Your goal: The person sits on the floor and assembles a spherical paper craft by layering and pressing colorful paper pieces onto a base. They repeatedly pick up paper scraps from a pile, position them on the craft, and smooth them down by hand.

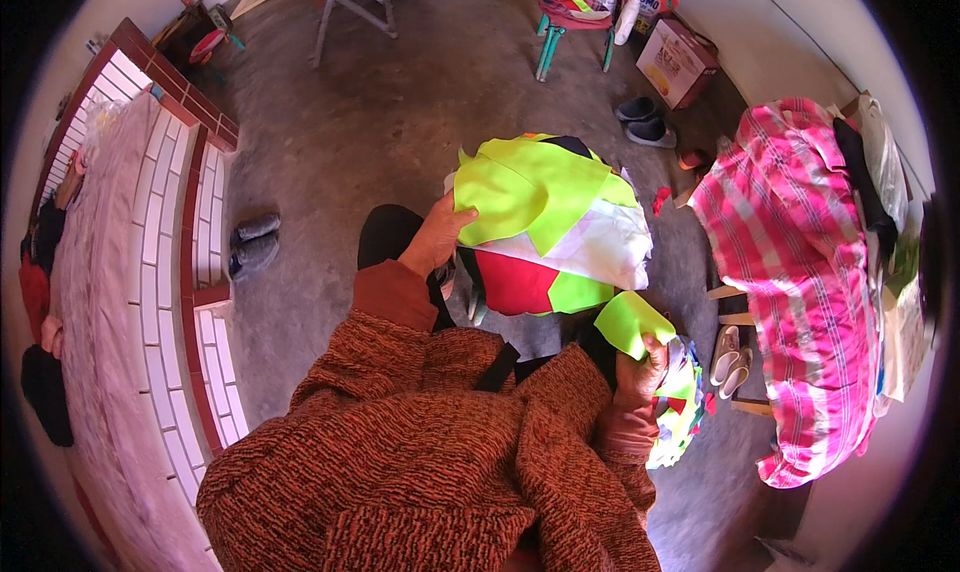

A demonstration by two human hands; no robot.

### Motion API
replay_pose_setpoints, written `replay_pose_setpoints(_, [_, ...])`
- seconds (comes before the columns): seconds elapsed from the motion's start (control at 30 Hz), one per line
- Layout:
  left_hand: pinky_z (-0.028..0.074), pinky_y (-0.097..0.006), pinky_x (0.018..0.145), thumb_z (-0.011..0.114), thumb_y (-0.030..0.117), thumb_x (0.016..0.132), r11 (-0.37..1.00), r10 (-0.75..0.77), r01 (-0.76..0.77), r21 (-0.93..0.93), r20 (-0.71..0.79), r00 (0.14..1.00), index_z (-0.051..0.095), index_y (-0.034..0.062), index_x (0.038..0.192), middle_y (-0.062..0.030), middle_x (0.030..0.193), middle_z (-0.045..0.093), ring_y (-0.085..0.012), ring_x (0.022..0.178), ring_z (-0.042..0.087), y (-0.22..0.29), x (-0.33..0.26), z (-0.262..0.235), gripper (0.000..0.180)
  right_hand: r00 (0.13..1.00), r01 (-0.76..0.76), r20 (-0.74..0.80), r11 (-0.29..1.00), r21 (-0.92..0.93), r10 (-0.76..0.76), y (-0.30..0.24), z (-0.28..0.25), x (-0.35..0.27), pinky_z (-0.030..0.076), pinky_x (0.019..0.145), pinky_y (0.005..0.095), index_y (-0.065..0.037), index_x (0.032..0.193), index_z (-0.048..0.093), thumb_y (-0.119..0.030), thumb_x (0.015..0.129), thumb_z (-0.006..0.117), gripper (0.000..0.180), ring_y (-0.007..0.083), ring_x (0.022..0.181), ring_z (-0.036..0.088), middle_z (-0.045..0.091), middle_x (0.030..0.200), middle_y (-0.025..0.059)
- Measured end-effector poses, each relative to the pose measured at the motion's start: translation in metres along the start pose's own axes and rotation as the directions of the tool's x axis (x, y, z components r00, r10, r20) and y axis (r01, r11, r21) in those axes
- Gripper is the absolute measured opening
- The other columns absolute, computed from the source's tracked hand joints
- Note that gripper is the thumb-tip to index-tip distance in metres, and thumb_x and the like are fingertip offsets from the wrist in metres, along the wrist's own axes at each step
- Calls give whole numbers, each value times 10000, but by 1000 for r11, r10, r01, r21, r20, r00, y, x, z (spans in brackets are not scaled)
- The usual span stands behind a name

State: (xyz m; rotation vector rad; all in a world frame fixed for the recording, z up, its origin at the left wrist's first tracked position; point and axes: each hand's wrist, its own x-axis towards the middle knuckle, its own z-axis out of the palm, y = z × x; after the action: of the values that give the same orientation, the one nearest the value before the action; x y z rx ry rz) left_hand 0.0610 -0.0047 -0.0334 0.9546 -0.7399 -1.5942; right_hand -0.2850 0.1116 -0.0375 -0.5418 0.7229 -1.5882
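Note:
In front of me is a rounded heap of fabric pieces, with a large lime-yellow cloth (530, 187) on top. A white cloth (600, 240) and a red cloth (512, 284) show below it. My left hand (435, 234) is closed on the left edge of the lime-yellow cloth, its thumb on top. My right hand (642, 370) pinches a smaller lime-green fabric piece (634, 323), held just below and right of the heap. Under and beside my right forearm lies a second pile of multicoloured fabric scraps (682, 402), partly hidden by that arm. What bears the heap is mostly hidden.
On the right, a pink checked cloth (795, 292) drapes over furniture with wooden legs; pale shoes (730, 360) stand beside it. Dark shoes (255, 242) lie near the brick bed platform (165, 272) at left. Farther off are a green-legged stool (550, 47) and a cardboard box (678, 64).

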Motion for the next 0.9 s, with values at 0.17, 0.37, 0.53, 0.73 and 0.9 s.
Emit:
replay_pose_setpoints(0.17, [567, -356, 626, 512, 10, 835, 990, 15, -13, 139, -16, 1000, 371, 67, 1373, -95, 1157, 557, -233, 951, 594, 11, 1, 6, 559, 1000, -18, 5, 1000, -20, 18, 0, -5, 2, 425, 969, 414, -30, 1157, 565, -168, 747, 680, 448, 270, 1053, 583, 621, 1120, 108])
replay_pose_setpoints(0.37, [511, -313, 476, 516, -10, 792, 992, 6, -7, 124, 15, 1000, 396, 60, 1351, -90, 1036, 596, -198, 769, 610, 11, -3, 1, 576, 1000, -24, -17, 1000, -13, 24, -1, 1, 3, 443, 946, 403, -22, 1141, 559, -141, 743, 679, 432, 260, 1027, 590, 619, 1096, 107])
replay_pose_setpoints(0.53, [462, -278, 411, 535, -7, 768, 961, -5, 8, 277, -10, 1000, 385, 72, 1373, -83, 994, 610, -171, 669, 598, 17, -4, -1, 629, 999, -30, -21, 999, -27, 30, 0, -1, 2, 434, 958, 407, -27, 1137, 565, -142, 749, 676, 419, 261, 1036, 587, 622, 1099, 102])
replay_pose_setpoints(0.73, [459, -254, 468, 593, 35, 742, 892, 89, -78, 445, -4, 996, 391, 85, 1386, -66, 1015, 616, -130, 712, 597, 21, -2, 1, 677, 999, -31, 8, 999, -36, 31, -2, 2, 2, 433, 961, 399, -27, 1146, 559, -125, 750, 676, 425, 260, 1035, 587, 620, 1100, 106])
replay_pose_setpoints(0.9, [459, -343, 901, 656, 102, 668, 600, 400, -259, 757, -3, 917, 371, 26, 1366, -169, 1190, 583, -263, 1073, 585, -6, 10, -26, 758, 1000, -7, -6, 999, -35, 7, 2, 6, 1, 462, 912, 381, 3, 1129, 552, -89, 750, 683, 411, 239, 989, 600, 621, 1077, 115])
